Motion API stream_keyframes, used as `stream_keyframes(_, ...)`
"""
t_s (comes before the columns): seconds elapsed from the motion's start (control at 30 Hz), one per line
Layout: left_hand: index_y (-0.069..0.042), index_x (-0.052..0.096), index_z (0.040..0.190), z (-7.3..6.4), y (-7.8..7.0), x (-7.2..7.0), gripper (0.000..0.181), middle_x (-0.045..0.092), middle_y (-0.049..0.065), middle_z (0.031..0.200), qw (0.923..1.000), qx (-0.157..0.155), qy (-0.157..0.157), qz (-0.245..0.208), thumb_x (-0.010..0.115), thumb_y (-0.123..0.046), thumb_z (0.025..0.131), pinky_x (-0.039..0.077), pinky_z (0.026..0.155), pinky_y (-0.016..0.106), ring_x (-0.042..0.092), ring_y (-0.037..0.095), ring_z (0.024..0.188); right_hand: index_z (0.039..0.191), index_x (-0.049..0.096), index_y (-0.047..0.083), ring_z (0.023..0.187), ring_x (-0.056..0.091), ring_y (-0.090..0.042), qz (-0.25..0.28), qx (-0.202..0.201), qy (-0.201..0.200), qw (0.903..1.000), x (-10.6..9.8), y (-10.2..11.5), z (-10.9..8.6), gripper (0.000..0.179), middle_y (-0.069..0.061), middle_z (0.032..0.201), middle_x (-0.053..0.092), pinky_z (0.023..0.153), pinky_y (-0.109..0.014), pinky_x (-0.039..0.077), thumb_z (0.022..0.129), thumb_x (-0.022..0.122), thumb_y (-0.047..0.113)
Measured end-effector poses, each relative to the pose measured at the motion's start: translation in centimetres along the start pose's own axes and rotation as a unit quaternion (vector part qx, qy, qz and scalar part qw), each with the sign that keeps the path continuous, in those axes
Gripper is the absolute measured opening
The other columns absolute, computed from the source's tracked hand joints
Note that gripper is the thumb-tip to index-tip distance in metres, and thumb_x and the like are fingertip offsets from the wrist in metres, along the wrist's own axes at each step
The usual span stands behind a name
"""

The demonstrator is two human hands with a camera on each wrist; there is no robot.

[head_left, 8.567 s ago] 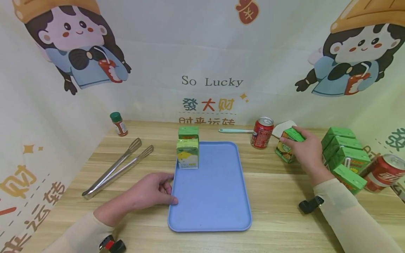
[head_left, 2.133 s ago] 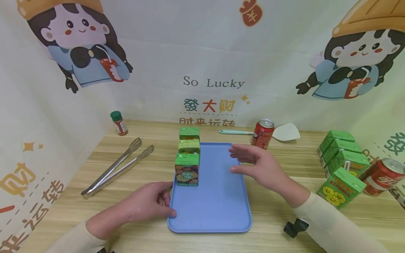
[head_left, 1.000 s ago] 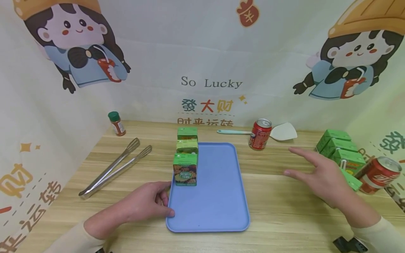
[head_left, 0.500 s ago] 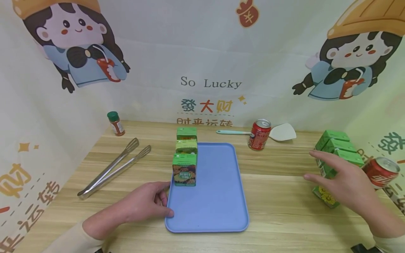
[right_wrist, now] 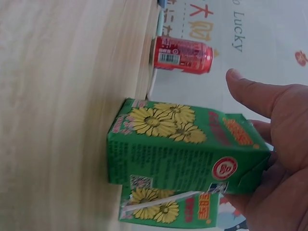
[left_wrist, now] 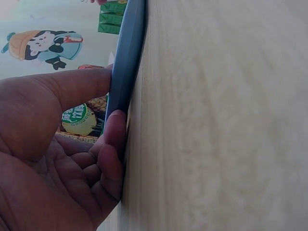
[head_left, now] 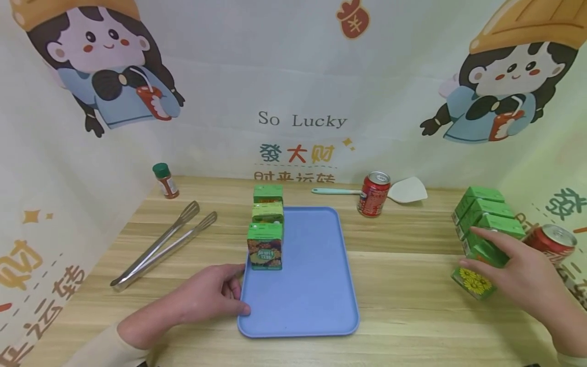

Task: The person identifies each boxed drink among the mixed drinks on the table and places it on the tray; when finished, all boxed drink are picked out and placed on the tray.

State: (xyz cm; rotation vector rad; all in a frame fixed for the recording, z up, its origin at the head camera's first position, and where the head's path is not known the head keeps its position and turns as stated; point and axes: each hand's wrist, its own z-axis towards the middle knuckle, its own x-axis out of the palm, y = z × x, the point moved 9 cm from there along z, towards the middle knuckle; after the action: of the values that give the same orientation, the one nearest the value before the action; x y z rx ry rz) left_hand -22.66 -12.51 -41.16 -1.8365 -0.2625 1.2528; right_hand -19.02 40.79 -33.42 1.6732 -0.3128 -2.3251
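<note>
My left hand (head_left: 208, 294) pinches the left edge of a blue tray (head_left: 312, 285); in the left wrist view the thumb lies on the rim and the fingertips curl against its outer side. Three drink cartons stand in a line along the tray's left side, the front one (head_left: 266, 252) with a brown and green picture. At the right, my right hand (head_left: 525, 272) reaches around the top of a green drink carton (head_left: 475, 282) with yellow flowers. The right wrist view shows its thumb (right_wrist: 250, 91) apart from this carton (right_wrist: 178, 149), and the other fingers partly hidden behind it.
Three more green cartons (head_left: 486, 193) stand in a row behind, beside a red can (head_left: 553, 243). Another red can (head_left: 373, 194) stands at the back over a spatula (head_left: 408, 190). Metal tongs (head_left: 160, 250) and a green-capped spice jar (head_left: 165, 181) are at the left.
The brown-pictured carton, earlier gripped by my right hand at the right, now stands on the tray. My right hand has since moved back right to the flowered carton. My left hand stays at the tray.
</note>
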Motion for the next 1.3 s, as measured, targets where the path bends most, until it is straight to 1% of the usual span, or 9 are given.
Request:
stream_keyframes(0.13,0.021,0.044,0.156,0.0,-0.1,-0.1,0.101,0.068,-0.003,0.089,1.0,0.0,0.0,-0.001,0.098,-0.026,0.085,0.054,0.066,0.028,0.063,0.014,0.074,0.157,0.058,0.001,0.122,0.059,-0.065,0.016,0.036,0.022,0.999,0.2,-1.3,-0.1,0.083,-0.038,0.149,0.059,0.079,-0.066,0.054,0.094,0.092,0.042)
stream_keyframes(0.27,0.022,0.044,0.156,0.0,0.0,0.0,0.101,0.068,-0.003,0.09,1.0,-0.004,0.001,-0.002,0.098,-0.026,0.085,0.054,0.065,0.028,0.063,0.014,0.074,0.165,0.051,0.005,0.131,0.051,-0.067,0.05,0.069,0.052,0.9951,0.4,-2.4,-0.3,0.084,-0.035,0.159,0.053,0.084,-0.068,0.049,0.1,0.085,0.047)
stream_keyframes(0.33,0.021,0.044,0.156,0.0,0.0,-0.1,0.101,0.068,-0.003,0.09,1.0,-0.006,0.0,-0.001,0.098,-0.026,0.085,0.054,0.065,0.028,0.063,0.014,0.074,0.168,0.047,0.006,0.124,0.059,-0.064,0.059,0.082,0.068,0.9926,0.7,-2.9,-0.3,0.086,-0.037,0.163,0.047,0.084,-0.068,0.051,0.103,0.081,0.05)
stream_keyframes(0.47,0.021,0.044,0.156,-0.1,0.1,0.0,0.101,0.068,-0.003,0.09,1.0,-0.006,0.001,-0.002,0.098,-0.026,0.085,0.054,0.066,0.028,0.063,0.015,0.075,0.174,0.037,0.008,0.124,0.06,-0.064,0.086,0.1,0.087,0.9874,1.2,-3.8,-0.4,0.091,-0.039,0.169,0.036,0.079,-0.062,0.055,0.105,0.077,0.053)
stream_keyframes(0.6,0.02,0.044,0.157,-0.1,0.2,0.0,0.101,0.068,-0.003,0.09,1.0,-0.004,0.001,-0.004,0.098,-0.026,0.085,0.054,0.066,0.028,0.064,0.015,0.075,0.177,0.027,0.009,0.144,0.031,-0.075,0.116,0.122,0.101,0.9805,1.7,-4.5,-0.7,0.096,-0.038,0.175,0.024,0.089,-0.077,0.049,0.107,0.074,0.054)
stream_keyframes(0.77,0.02,0.044,0.158,0.0,0.1,0.0,0.1,0.068,-0.002,0.09,0.9999,-0.004,0.005,-0.009,0.098,-0.025,0.086,0.055,0.066,0.028,0.064,0.016,0.076,0.178,0.025,0.013,0.148,0.022,-0.077,0.133,0.135,0.116,0.9752,2.2,-5.2,-1.0,0.096,-0.041,0.176,0.016,0.096,-0.086,0.038,0.107,0.073,0.054)
stream_keyframes(1.13,0.019,0.044,0.158,-0.1,0.1,0.0,0.1,0.068,-0.002,0.09,0.9999,-0.008,0.008,-0.011,0.097,-0.025,0.087,0.054,0.066,0.028,0.064,0.016,0.076,0.177,0.028,0.013,0.146,0.032,-0.073,0.136,0.127,0.108,0.9766,2.4,-5.6,-1.2,0.094,-0.037,0.177,0.018,0.092,-0.075,0.045,0.106,0.076,0.051)
stream_keyframes(1.23,0.02,0.043,0.158,-0.1,0.1,0.0,0.1,0.068,-0.001,0.091,0.9999,-0.01,0.008,-0.012,0.097,-0.025,0.087,0.054,0.066,0.028,0.064,0.016,0.077,0.176,0.031,0.012,0.136,0.045,-0.065,0.123,0.122,0.103,0.9794,2.3,-5.5,-1.1,0.093,-0.039,0.175,0.022,0.082,-0.054,0.051,0.105,0.077,0.051)
stream_keyframes(1.3,0.019,0.044,0.158,-0.1,0.1,0.0,0.1,0.068,-0.001,0.091,0.9999,-0.009,0.007,-0.011,0.097,-0.025,0.087,0.054,0.066,0.028,0.064,0.017,0.077,0.176,0.032,0.011,0.124,0.052,-0.056,0.115,0.12,0.1,0.981,2.2,-5.5,-1.1,0.093,-0.041,0.173,0.025,0.075,-0.04,0.048,0.105,0.077,0.051)
